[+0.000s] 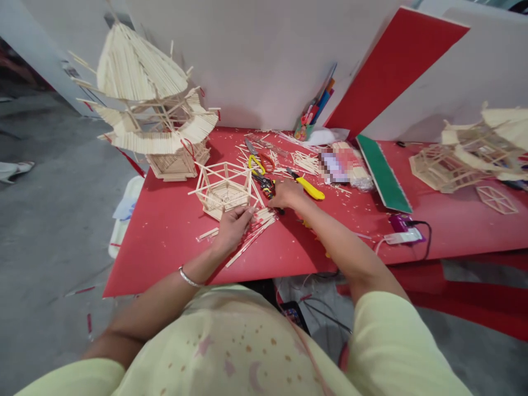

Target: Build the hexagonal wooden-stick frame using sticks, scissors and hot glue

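Note:
A small hexagonal frame of pale wooden sticks [226, 195] with a slatted base stands on the red table. At its near right edge is my left hand [236, 224], thumb and fingers pinched together; whatever lies between them is too small to make out. To the right, my right hand [290, 194] closes over a pair of dark pliers [266, 186] with yellow marks, and its fingers hide part of the handles. Loose sticks [258, 231], some in clear wrap with red print, lie between and below the hands. Yellow-and-red-handled scissors [256, 162] rest just behind the pliers.
A tall stick pagoda [142, 93] stands at the back left, another stick model [466, 154] at the right. A yellow-handled cutter [309, 187], a green board [383, 173], a pen cup [304, 129] and a power strip [402, 236] share the red table [160, 242].

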Motion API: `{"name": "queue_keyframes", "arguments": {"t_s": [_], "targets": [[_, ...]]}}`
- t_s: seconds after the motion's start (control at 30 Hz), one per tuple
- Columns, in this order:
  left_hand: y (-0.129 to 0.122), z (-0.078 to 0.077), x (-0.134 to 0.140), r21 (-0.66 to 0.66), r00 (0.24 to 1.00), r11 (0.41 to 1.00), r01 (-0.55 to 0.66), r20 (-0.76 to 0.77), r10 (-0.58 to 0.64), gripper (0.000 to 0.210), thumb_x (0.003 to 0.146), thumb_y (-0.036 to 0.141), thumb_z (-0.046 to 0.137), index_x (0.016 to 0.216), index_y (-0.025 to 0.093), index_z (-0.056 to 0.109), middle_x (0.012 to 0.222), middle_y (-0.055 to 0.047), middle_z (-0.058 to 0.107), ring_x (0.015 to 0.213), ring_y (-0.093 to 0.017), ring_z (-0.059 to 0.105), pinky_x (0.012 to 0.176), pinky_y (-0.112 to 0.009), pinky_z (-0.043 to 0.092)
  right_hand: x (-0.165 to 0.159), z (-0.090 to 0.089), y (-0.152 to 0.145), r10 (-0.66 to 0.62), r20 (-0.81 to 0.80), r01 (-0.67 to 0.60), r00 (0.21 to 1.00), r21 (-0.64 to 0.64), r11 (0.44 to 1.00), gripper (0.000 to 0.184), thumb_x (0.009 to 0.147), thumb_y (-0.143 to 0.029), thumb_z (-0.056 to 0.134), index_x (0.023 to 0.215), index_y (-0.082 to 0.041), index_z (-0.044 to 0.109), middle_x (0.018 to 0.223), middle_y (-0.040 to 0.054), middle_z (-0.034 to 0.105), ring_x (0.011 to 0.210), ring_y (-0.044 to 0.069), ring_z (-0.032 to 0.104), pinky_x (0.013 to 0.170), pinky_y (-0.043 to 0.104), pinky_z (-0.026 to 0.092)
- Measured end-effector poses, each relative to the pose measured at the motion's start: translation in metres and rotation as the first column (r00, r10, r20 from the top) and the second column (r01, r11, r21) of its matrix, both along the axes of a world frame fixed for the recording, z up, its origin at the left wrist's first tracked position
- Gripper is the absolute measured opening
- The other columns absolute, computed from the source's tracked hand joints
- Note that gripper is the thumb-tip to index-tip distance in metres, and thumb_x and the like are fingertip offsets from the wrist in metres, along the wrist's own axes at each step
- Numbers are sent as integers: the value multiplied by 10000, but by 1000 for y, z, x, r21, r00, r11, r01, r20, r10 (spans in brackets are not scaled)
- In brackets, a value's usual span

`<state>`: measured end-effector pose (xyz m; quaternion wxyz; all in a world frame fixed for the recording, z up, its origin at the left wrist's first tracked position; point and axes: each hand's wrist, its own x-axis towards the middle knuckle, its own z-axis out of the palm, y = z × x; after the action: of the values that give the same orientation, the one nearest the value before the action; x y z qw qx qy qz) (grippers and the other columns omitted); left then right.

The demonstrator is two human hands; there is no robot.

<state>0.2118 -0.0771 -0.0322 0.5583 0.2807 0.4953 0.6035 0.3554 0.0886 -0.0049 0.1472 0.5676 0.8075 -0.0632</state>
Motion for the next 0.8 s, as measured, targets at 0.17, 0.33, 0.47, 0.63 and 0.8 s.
{"name": "queue_keyframes", "arguments": {"t_s": [0.17,0.33,0.47,0.63,0.8], "targets": [[-3,2,-2,6,1000,1000,0,-5,0,463,705,541,887,850,124,750,589,13,615,395,-35,382,383,-186,237,-6,-3,-3,43,-18,-39,999,199,979,913,721,-495,800,1480,-93,491,1455,287,527,1313,439,541,1046,545,480],[-12,13,-5,27,1000,999,26,0,-26,456,710,546,886,811,123,746,555,28,572,420,-30,367,407,-177,249,11,19,-4,16,-263,50,965,243,969,705,736,-470,780,1315,-100,623,1290,258,633,1133,404,638,976,511,511],[-17,15,-8,25,999,999,25,-35,-24,437,729,543,872,843,134,768,580,18,593,445,-41,408,425,-173,278,50,44,-33,-223,-761,104,609,-202,974,437,804,-554,615,1038,-194,697,972,116,725,914,303,683,831,434,556],[-24,22,-3,33,995,997,66,-78,-64,399,779,524,835,839,133,777,588,14,605,428,-34,374,412,-178,263,74,36,-145,-605,-785,-280,-136,-555,783,620,823,-658,435,1138,-179,670,1060,175,731,1028,335,680,873,526,562],[-34,37,4,49,992,997,52,-118,-46,361,802,480,832,908,141,772,663,-9,687,428,-44,418,411,-185,323,50,4,-247,-750,-608,-330,-260,-674,661,632,594,-282,714,1221,-233,654,1090,86,715,1005,276,676,940,457,550]]}}
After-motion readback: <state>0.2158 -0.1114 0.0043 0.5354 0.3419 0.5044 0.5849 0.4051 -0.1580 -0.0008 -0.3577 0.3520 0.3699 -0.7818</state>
